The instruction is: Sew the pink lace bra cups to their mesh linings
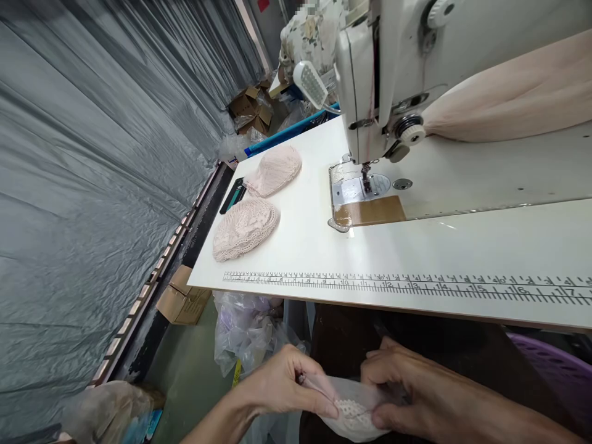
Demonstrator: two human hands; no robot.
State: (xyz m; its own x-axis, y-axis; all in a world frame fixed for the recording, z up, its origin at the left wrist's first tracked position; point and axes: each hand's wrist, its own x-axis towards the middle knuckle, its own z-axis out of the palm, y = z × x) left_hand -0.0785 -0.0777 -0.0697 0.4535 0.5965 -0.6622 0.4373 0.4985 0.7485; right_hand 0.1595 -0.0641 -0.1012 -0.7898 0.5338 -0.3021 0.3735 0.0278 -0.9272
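Observation:
Below the table's front edge, my left hand (pixel 296 385) pinches one side of a thin pale fabric piece with lace trim (pixel 354 414). Gripping the other side of it, with thumb in front and fingers behind, is my right hand (pixel 398 388). The piece is sheer at the top and lacy lower down. On the white table lie two stacks of pale pink lace cups, one stack (pixel 247 229) nearer and the other (pixel 276 169) behind it. A dark and green flat item (pixel 234 196) sits beside them.
A white sewing machine (pixel 361 92) stands on the table (pixel 305 246), with pink fabric (pixel 513 92) draped at its right. A ruler scale (pixel 393 285) runs along the front edge. Plastic bags (pixel 250 327), a cardboard box (pixel 182 296) and a purple basket (pixel 555 364) are lower down.

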